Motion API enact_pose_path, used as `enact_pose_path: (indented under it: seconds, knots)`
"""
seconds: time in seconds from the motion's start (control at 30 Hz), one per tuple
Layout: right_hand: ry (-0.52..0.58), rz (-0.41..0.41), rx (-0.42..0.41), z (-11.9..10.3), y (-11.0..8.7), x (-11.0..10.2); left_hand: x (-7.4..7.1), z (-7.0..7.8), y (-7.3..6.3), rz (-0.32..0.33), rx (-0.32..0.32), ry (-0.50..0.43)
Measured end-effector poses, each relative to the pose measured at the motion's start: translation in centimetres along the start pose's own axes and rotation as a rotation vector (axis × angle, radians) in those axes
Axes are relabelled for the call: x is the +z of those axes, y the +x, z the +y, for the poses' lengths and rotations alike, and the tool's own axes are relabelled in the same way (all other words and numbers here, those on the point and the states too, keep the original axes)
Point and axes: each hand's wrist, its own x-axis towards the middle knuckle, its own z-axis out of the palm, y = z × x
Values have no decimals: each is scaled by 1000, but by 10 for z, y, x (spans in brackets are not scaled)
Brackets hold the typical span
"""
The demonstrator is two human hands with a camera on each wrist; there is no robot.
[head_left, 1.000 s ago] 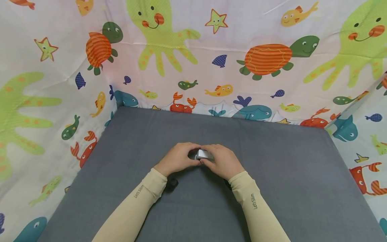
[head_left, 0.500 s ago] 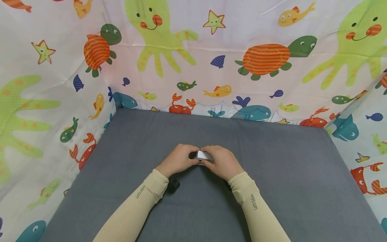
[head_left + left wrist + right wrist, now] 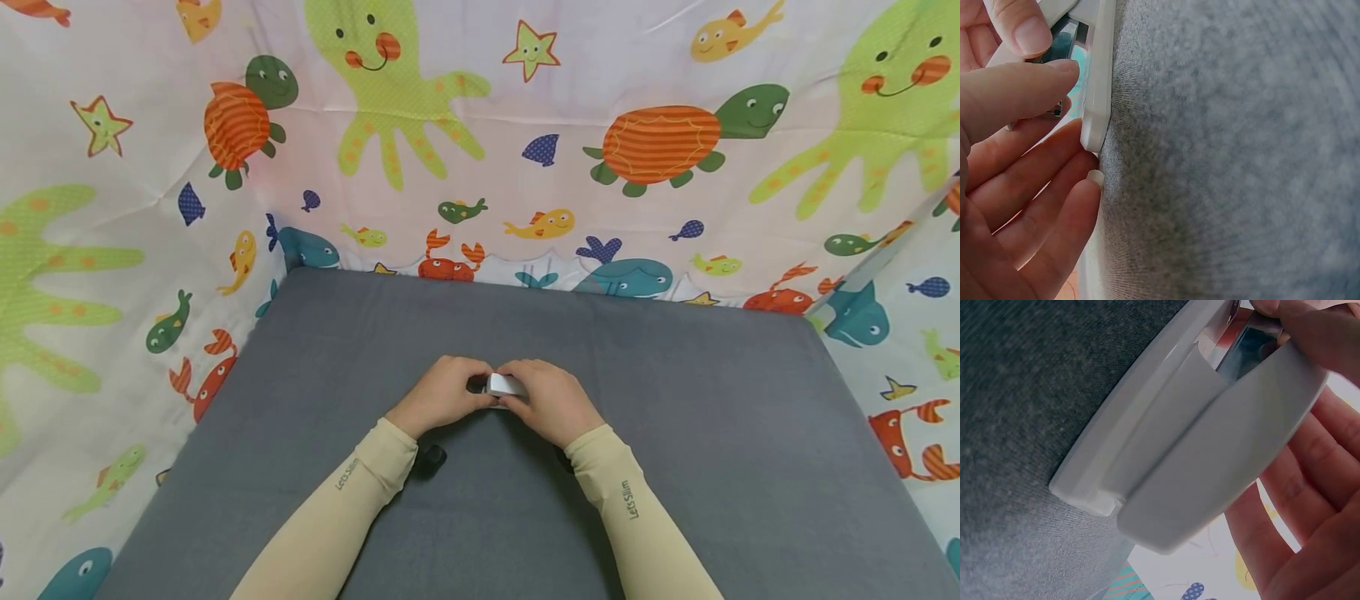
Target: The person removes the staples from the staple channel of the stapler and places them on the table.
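Observation:
A white stapler [image 3: 506, 385] is near the middle of the grey surface, between both hands. In the right wrist view, its white upper arm [image 3: 1216, 469] stands apart from the long base [image 3: 1141, 431], with shiny metal [image 3: 1250, 347] showing between them. My left hand [image 3: 438, 396] pinches the metal part at the stapler's left end between thumb and finger; its other fingers curve beside the base [image 3: 1099, 81] in the left wrist view. My right hand [image 3: 551, 404] grips the upper arm, thumb on one side and fingers behind. Fingers hide much of the metal part.
A grey cloth-covered table [image 3: 712, 433] spreads around the hands. Behind it and at both sides hangs a curtain [image 3: 480, 192] printed with sea animals. A small black object [image 3: 431, 461] shows beside the left wrist.
The stapler has turned slightly since one second ago, showing more of its white top and base edge. Both hands keep their hold and barely move. The head view has shifted a little.

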Motion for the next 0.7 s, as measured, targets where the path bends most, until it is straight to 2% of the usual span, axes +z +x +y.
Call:
enact_pose_path:
  seconds: [0.23, 0.7]
  knots:
    - [17, 16, 25, 2, -1, -6, -1, 2, 1, 20, 19, -10]
    - [89, -17, 63, 5, -2, -23, -2, 0, 0, 31, -3, -19]
